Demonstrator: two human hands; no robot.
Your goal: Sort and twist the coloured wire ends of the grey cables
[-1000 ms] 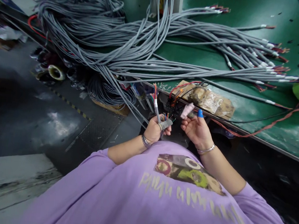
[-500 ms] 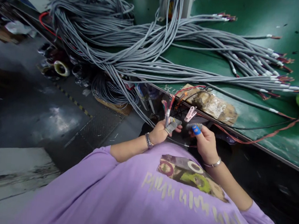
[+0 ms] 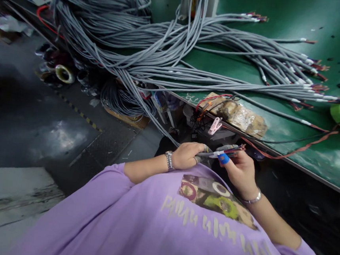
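Note:
A grey cable (image 3: 205,155) lies level in front of my shirt, its end pointing right. My left hand (image 3: 188,154) is closed round the grey sheath, with grey coverings on the fingertips. White tape (image 3: 217,153) wraps the cable near its stripped end, where dark and red wires (image 3: 232,150) with bare copper tips stick out. Those wires lie between the thumb and fingers of my right hand (image 3: 240,169), which pinches at the taped end. Blue tape (image 3: 223,159) covers the right thumb. Just beyond the hands, a pink clothes peg (image 3: 215,126) hangs at the bench edge.
Grey cables (image 3: 165,43) in a thick bundle cover much of the green bench (image 3: 290,11), their stripped ends to the right. A taped cardboard piece (image 3: 242,117) sits at the bench edge. Red twisted wire (image 3: 292,155) droops along the edge. Coiled cable (image 3: 121,99) lies below.
The cable in my left hand has swung from upright to level, its wire end now pointing right. My right hand has come to the taped end and closed on it.

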